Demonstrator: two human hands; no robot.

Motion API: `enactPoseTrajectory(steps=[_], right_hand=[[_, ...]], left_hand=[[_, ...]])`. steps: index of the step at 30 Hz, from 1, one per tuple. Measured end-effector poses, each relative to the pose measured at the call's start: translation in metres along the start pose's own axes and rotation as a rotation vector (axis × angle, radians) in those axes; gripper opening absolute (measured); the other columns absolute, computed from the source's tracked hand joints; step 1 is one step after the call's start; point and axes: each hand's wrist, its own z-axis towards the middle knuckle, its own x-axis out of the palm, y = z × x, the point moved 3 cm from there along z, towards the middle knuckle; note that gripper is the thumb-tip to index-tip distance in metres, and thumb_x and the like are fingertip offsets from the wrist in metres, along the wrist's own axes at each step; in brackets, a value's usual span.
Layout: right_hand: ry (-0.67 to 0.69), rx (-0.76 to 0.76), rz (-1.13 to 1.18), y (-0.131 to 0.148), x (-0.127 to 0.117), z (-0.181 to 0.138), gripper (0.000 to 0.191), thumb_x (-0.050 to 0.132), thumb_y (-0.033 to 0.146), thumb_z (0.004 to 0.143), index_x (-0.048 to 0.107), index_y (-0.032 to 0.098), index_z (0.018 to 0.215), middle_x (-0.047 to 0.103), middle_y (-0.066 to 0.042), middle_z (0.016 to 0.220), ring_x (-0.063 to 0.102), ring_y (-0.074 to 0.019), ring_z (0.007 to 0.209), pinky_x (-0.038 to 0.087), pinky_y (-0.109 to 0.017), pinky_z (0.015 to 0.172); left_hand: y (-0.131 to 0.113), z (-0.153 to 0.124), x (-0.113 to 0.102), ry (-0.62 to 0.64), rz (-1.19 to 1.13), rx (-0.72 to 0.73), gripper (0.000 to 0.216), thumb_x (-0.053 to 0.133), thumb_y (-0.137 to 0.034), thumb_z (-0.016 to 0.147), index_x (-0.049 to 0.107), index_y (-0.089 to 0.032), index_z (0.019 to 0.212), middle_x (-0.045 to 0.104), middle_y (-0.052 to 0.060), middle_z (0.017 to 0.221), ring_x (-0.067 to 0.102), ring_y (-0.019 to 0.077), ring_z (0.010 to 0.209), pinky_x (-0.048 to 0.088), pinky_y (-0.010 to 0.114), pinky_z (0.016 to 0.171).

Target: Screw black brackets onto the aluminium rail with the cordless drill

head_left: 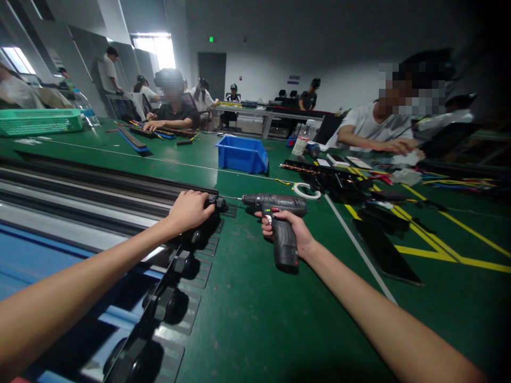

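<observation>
My right hand (293, 229) is wrapped around the grip of a black cordless drill (285, 247), one finger at its trigger. The drill's long thin bit (231, 198) points left and reaches a black end fitting (219, 203) on the farthest of several long black rails (120, 175). Over that rail's end my left hand (191, 210) lies with its fingers curled around it. Nearer to me, more black knob-like fittings (183, 263) line the rail ends, with flat slotted plates (203, 274) beside them. Whether the bit sits in a screw is too small to tell.
A blue bin (241, 154) stands beyond the drill, with a white tape ring (306, 191) to its right. Black parts (343, 181), a dark flat panel (385, 252) and a bottle (301, 141) lie or stand at right. Co-workers (171, 109) sit across the green table (247, 319).
</observation>
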Motion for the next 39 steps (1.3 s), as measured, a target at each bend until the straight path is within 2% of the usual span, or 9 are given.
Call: enactPoseTrajectory(steps=[11,39], right_hand=[[0.017,0.044,0.047,0.0021,-0.0039,0.0034,0.043,0.053,0.016,0.086,0.050,0.003,0.127,0.056,-0.006,0.079,0.053,-0.0122,0.066,0.051,-0.024,0.060],[0.003,0.041,0.003,0.0022,-0.0029,0.0044,0.043,0.055,0.015,0.087,0.050,0.002,0.127,0.055,-0.003,0.077,0.051,-0.0110,0.064,0.051,-0.023,0.059]], left_hand=[[0.0008,0.0005,0.0023,-0.016,0.015,0.021,0.042,0.039,-0.049,0.094,0.064,-0.016,0.088,0.071,0.015,0.099,0.062,0.0307,0.097,0.041,0.041,0.083],[0.0001,0.0012,-0.0007,-0.021,0.001,0.001,0.041,0.042,-0.049,0.091,0.064,-0.017,0.082,0.071,0.014,0.088,0.065,0.0305,0.089,0.041,0.038,0.076]])
